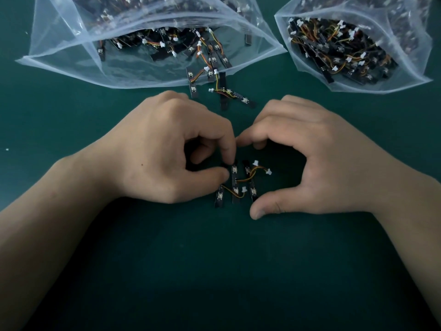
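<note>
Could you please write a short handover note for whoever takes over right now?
Left hand pinches the top of one board between thumb and forefinger.
Right hand curves round the board group, thumb on the mat, holding nothing.
The group lies between the hands; spilled boards sit by the left bag; the right bag holds more.
Done: apparently a few pulled out. Left: the rest.

The bench [214, 271] is plain dark green. The small circuit strips [234, 181] are black with white connectors [268, 172] and orange-yellow wires [245, 179]. Both bags [78, 68], in the upper frame, are clear with a bluish tint.
</note>
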{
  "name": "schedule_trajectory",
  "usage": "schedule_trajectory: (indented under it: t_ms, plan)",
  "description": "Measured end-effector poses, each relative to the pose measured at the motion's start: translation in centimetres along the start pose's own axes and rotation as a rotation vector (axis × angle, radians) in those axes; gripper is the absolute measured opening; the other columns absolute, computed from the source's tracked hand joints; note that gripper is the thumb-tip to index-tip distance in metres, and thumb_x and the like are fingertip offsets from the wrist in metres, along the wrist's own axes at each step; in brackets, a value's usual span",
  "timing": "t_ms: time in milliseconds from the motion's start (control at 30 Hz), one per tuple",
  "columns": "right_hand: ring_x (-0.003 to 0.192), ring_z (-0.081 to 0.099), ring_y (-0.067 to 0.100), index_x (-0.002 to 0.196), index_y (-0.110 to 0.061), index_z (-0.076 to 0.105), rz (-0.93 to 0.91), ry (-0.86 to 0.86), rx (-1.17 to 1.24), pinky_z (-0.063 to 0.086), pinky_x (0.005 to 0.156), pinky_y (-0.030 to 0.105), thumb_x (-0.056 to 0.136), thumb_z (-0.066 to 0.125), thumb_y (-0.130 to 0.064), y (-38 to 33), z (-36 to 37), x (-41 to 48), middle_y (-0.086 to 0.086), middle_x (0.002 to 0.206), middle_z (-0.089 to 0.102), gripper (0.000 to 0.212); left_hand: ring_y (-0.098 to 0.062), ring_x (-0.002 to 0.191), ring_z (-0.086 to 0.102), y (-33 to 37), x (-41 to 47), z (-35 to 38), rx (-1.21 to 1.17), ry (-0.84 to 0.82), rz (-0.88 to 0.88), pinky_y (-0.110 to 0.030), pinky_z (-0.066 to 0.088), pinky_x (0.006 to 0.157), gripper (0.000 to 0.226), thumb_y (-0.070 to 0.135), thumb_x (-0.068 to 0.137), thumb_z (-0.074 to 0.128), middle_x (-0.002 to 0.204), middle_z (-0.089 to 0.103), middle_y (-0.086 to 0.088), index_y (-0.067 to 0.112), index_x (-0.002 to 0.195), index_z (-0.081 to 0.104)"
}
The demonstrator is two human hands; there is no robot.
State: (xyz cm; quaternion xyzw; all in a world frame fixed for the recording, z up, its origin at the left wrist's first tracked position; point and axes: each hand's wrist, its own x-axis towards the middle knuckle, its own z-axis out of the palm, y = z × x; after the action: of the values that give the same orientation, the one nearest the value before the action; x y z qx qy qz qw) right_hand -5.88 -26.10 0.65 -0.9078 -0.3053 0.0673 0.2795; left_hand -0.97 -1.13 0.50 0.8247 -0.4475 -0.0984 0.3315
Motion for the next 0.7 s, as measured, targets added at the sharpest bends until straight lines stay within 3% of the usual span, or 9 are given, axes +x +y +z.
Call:
schedule_trajectory:
  t_ms: [200, 700]
  plan:
    - [0.095, 0.055, 0.017, 0.126, -0.019, 0.070, -0.010, 0.004, 0.067, 0.045, 0.091, 0.031, 0.070, 0.079, -0.075, 0.18, -0.23, -0.13, -0.007, 0.103, 0.059, 0.080, -0.012, 0.067, 0.058, -0.06, -0.07, 0.17, 0.031, -0.008, 0.013, -0.040, 0.048, 0.074, 0.006, 0.030, 0.074, 0.078, 0.060, 0.059, 0.007, 0.030, 0.079, 0.074]
    - [0.096, 0.057, 0.021, 0.127, -0.018, 0.068, -0.027, 0.021, 0.109, 0.048, 0.087, 0.036, 0.072, 0.075, -0.074, 0.55, -0.23, -0.28, -0.005, 0.103, 0.060, 0.079, -0.011, 0.065, 0.056, 0.18, -0.04, 0.14, 0.058, 0.006, -0.010, -0.040, 0.049, 0.072, 0.006, 0.027, 0.076, 0.077, 0.058, 0.057, 0.007, 0.028, 0.073, 0.071]
